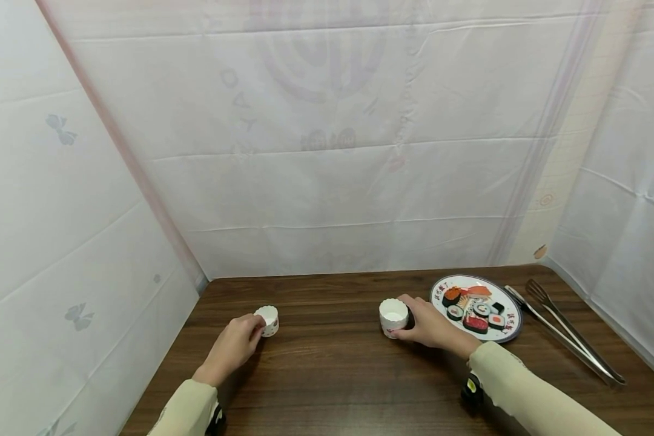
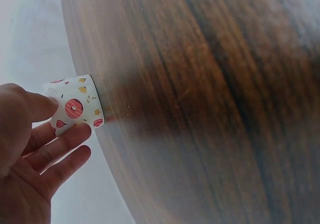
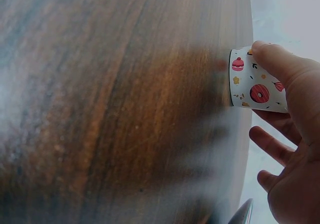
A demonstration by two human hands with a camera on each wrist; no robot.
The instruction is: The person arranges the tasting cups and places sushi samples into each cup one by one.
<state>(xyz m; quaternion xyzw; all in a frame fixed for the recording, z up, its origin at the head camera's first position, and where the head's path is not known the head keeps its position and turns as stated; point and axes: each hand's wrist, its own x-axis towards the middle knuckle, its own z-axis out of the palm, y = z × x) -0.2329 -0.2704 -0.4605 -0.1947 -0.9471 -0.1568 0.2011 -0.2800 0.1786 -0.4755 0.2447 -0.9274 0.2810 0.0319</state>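
Observation:
Two small white paper cups with scalloped rims stand upright on the wooden table. The left hand (image 1: 233,346) holds the left cup (image 1: 269,322) by its near left side; in the left wrist view, the thumb and a finger of the left hand (image 2: 42,139) pinch the cup (image 2: 75,107), printed with donuts. The right hand (image 1: 432,326) grips the right cup (image 1: 393,318) from its right side. In the right wrist view, the right hand (image 3: 292,119) has its thumb on the wall of the printed cup (image 3: 250,84), with two fingers held off it.
A round plate (image 1: 515,330) with a sushi print lies behind and right of the right hand. Farther right are metal tongs (image 1: 556,330) and a whisk-like or slotted metal utensil (image 1: 569,327). White patterned sheets (image 1: 316,194) enclose the wooden table (image 1: 327,375) at the back and sides.

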